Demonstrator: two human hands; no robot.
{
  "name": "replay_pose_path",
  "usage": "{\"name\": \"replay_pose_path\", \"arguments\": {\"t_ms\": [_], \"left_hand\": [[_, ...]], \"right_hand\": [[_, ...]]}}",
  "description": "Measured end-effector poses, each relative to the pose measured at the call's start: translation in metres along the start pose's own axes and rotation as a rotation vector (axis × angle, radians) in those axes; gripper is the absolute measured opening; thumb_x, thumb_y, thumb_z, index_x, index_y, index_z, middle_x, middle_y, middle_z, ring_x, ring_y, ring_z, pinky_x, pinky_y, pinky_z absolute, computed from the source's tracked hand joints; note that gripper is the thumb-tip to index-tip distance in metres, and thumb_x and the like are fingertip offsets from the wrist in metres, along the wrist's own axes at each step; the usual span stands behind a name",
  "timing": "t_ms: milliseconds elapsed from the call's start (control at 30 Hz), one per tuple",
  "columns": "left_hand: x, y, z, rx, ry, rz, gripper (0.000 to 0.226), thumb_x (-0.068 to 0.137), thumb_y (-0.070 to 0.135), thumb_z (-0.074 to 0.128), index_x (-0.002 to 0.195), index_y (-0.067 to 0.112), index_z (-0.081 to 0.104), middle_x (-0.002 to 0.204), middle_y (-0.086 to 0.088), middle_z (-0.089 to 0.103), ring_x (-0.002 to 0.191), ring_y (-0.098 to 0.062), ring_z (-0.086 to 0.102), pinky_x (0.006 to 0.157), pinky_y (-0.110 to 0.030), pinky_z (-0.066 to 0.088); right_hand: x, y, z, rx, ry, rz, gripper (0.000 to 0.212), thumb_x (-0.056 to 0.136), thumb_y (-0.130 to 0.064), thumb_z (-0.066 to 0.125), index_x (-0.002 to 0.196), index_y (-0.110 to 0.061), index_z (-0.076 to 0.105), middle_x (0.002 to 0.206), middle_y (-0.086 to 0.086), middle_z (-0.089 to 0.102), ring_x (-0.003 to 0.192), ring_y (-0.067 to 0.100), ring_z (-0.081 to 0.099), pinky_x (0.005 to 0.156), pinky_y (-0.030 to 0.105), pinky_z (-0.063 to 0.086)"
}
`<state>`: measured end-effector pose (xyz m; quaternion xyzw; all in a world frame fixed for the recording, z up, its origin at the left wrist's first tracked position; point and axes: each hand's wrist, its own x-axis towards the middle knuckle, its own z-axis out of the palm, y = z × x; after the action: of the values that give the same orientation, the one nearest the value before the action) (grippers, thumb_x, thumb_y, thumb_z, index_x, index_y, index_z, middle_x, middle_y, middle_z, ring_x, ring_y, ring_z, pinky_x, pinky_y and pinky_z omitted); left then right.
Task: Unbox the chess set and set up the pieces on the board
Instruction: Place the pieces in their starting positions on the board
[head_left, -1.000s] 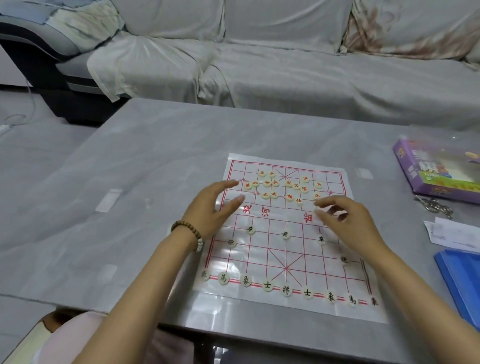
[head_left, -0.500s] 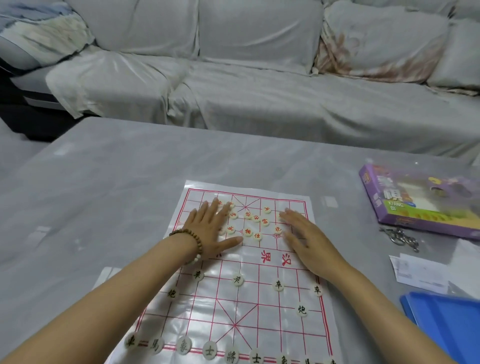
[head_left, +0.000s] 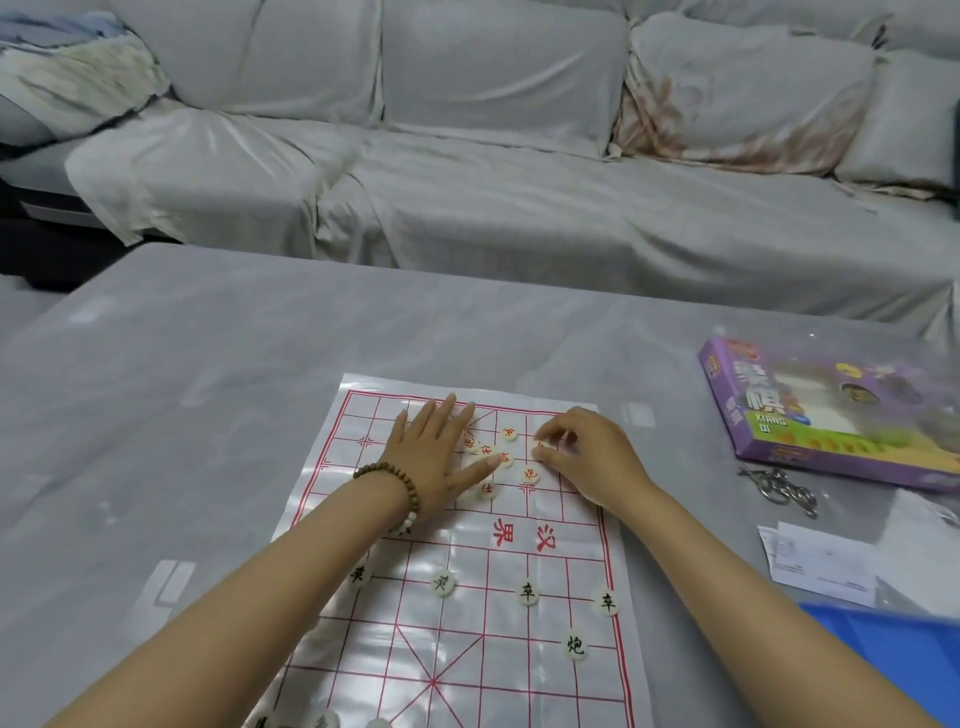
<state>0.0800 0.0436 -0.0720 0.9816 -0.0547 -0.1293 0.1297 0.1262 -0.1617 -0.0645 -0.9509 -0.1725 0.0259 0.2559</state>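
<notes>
Discs, cream with red lettering, clustered at frame centre on the red-lined plastic board.
Right hand, flat a moment ago, now pinches one disc; left hand lies straight-fingered over the rest, so placing red likely begins.

Brown wooden-bead bracelet, few pale beads, left wrist.

Part of red pieces hidden under flat left hand; I couldn't count them. Fingers of right hand curled over one piece; couldn't tell if pinched. Characters beside left thumb blurred, unreadable. Below left forearm, black pieces were cut by bottom edge.
</notes>
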Motion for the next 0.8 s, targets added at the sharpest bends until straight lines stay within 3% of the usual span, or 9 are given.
{"name": "replay_pose_path", "arguments": {"t_ms": [200,333,433,533,633,800], "left_hand": [[-0.007,0.004,0.011,0.087,-0.003,0.037,0.097,0.075,0.080,0.029,0.147,0.028,-0.012,0.155,0.003,-0.019,0.142,-0.020,-0.018,0.113,-0.042,-0.012],[-0.008,-0.001,0.019,0.148,0.006,0.002,0.123,0.047,0.097,0.010,0.144,0.028,-0.019,0.154,0.001,-0.023,0.141,-0.022,-0.022,0.111,-0.045,-0.013],[-0.008,0.001,0.018,0.131,0.026,-0.051,0.115,0.064,0.086,0.036,0.145,0.026,-0.020,0.153,0.000,-0.025,0.141,-0.023,-0.023,0.111,-0.047,-0.013],[-0.009,0.003,0.017,0.111,0.021,-0.064,0.114,0.067,0.083,0.041,0.146,0.026,-0.018,0.153,-0.001,-0.025,0.140,-0.024,-0.023,0.111,-0.046,-0.014],[-0.009,0.002,0.018,0.102,0.029,-0.065,0.114,0.066,0.083,0.041,0.146,0.026,-0.016,0.154,-0.001,-0.024,0.141,-0.024,-0.022,0.111,-0.046,-0.014],[-0.008,0.001,0.018,0.104,0.034,-0.065,0.113,0.065,0.083,0.041,0.147,0.026,-0.014,0.154,-0.001,-0.023,0.141,-0.024,-0.021,0.111,-0.047,-0.013]], "right_hand": [[-0.032,0.025,-0.026,-0.072,-0.104,0.033,0.022,0.088,-0.027,0.063,0.109,-0.025,0.068,0.105,-0.011,0.060,0.088,0.006,0.054,0.083,0.019,0.046],[-0.053,0.034,-0.028,0.132,-0.064,0.042,0.027,0.086,-0.023,0.066,0.113,-0.026,0.064,0.105,-0.014,0.058,0.088,0.001,0.053,0.077,0.006,0.042],[-0.056,0.037,-0.020,0.138,0.031,0.108,0.034,0.081,-0.031,0.070,0.114,-0.027,0.059,0.103,-0.016,0.052,0.087,0.001,0.049,0.073,0.005,0.036],[-0.056,0.037,-0.011,0.116,0.098,0.143,0.030,0.079,-0.040,0.071,0.104,-0.026,0.061,0.099,-0.013,0.052,0.084,0.003,0.049,0.076,0.014,0.041],[-0.056,0.038,-0.006,0.129,0.094,0.141,0.024,0.082,-0.036,0.069,0.102,-0.026,0.064,0.098,-0.010,0.053,0.088,0.005,0.050,0.082,0.021,0.046],[-0.060,0.040,-0.012,0.213,-0.004,0.142,0.029,0.086,-0.031,0.065,0.114,-0.029,0.064,0.105,-0.009,0.051,0.091,0.005,0.049,0.074,0.007,0.037]]}}
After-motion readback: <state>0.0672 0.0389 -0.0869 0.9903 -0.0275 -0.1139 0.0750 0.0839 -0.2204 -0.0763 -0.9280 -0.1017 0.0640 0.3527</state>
